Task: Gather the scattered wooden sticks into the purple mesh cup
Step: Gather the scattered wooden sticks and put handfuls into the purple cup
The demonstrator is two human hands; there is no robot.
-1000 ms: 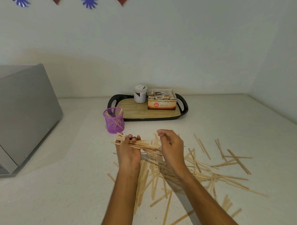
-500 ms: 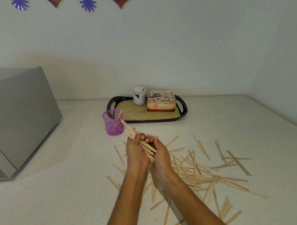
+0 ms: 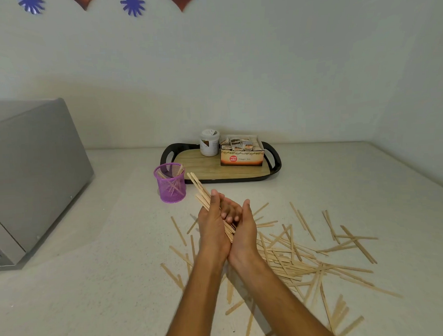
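Note:
A bundle of wooden sticks (image 3: 200, 187) rests in my left hand (image 3: 212, 226), its far ends pointing up-left toward the purple mesh cup (image 3: 170, 182). The cup stands upright on the counter just left of the bundle's tips and holds a few sticks. My right hand (image 3: 244, 229) is cupped against the left hand, palm inward, fingers partly spread around the bundle's near end. Many loose sticks (image 3: 303, 258) lie scattered on the counter to the right of and below my hands.
A black-rimmed tray (image 3: 273, 163) behind the cup carries a white jar (image 3: 209, 142) and a tea box (image 3: 241, 151). A grey metal appliance (image 3: 30, 171) fills the left side. Walls close the counter at the back and right.
Both hands lifted the gathered bundle off the pile and brought it together, turning it from lying crosswise to pointing toward the cup. The right hand has opened slightly beside the left.

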